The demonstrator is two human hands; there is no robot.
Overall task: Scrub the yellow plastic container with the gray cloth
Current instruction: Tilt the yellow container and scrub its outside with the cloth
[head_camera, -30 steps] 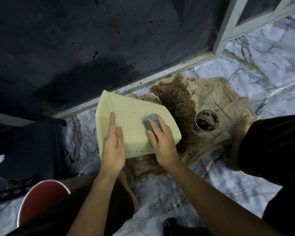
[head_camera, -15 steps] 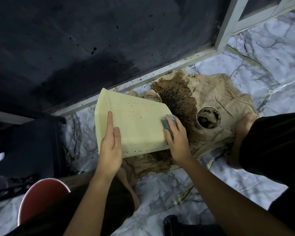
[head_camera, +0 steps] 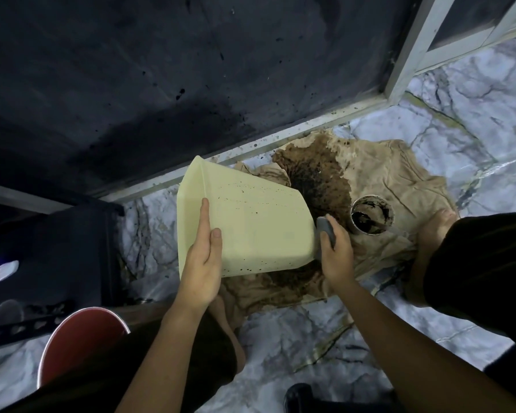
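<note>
The yellow plastic container [head_camera: 251, 222] lies tilted on its side above the floor, its wall speckled with dark spots and its open mouth facing left. My left hand [head_camera: 203, 257] grips its near left rim, thumb and fingers flat on the wall. My right hand [head_camera: 337, 251] holds the gray cloth [head_camera: 325, 231] pressed against the container's right end, at its base edge. Most of the cloth is hidden under my fingers.
A beige rag [head_camera: 385, 186] soaked with dark brown grime lies on the marble floor [head_camera: 295, 338], with a dirty round cup [head_camera: 371, 214] on it. A bare foot [head_camera: 432, 234] rests on the rag's right edge. A dark wall [head_camera: 161, 70], a black crate [head_camera: 42, 263] and a red stool [head_camera: 78, 338] stand at left.
My right hand slid the gray cloth from the middle of the container's wall rightward to its base edge. The container tipped a little; my left hand kept its grip.
</note>
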